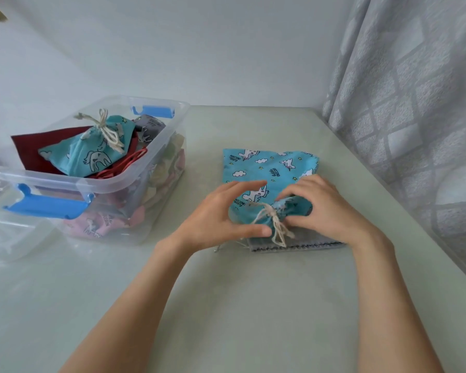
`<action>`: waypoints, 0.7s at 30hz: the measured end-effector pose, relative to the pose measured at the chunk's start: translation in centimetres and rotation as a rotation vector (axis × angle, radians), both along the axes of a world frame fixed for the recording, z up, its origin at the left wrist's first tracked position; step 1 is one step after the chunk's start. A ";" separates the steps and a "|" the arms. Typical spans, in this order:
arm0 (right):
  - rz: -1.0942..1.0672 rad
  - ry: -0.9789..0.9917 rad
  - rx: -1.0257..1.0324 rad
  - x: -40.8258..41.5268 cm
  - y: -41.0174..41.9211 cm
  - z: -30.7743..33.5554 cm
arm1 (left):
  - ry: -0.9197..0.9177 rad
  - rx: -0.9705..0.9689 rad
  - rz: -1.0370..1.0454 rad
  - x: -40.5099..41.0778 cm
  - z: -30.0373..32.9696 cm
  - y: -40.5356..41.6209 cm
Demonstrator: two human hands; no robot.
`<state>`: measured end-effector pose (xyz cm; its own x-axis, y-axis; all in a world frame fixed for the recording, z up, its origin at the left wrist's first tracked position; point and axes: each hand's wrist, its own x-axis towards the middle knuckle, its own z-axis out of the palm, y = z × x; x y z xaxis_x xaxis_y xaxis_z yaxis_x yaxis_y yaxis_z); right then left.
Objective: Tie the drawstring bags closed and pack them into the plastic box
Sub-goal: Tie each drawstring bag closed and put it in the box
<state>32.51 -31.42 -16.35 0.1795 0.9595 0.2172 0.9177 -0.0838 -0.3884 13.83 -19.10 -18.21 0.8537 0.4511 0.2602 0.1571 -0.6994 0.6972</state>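
- Head camera view: a blue unicorn drawstring bag [269, 168] lay on the bench [253, 305], atop a grey bag [296, 244].
- Left hand [223, 214] was spread, fingers curled beside the bag's gathered neck.
- Right hand [323, 208] pressed on that neck by the knotted cord [275, 224].
- The tying looked finished; next, probably, lifting it into the plastic box [156, 160], well left, already holding bags.

Pale green table [253, 305], white wall [199, 49] behind, grey patterned curtain [414, 103] hanging along the right edge
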 end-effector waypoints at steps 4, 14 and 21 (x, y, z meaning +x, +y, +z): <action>-0.148 0.139 0.145 0.5 -0.3 0.4 | -0.033 0.116 0.233 0.3 -0.5 -0.4; -0.241 0.062 0.195 8.2 8.9 3.7 | -0.202 0.026 0.445 9.5 3.4 6.7; -0.258 0.211 -0.269 13.1 14.7 -0.6 | 0.326 0.177 0.423 12.7 -0.4 11.2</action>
<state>45.56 -16.75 -16.99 0.4347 0.8948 -0.1020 0.7560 -0.4241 -0.4985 26.51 -7.86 -18.60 0.6572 0.7448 0.1161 0.6367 -0.6309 0.4435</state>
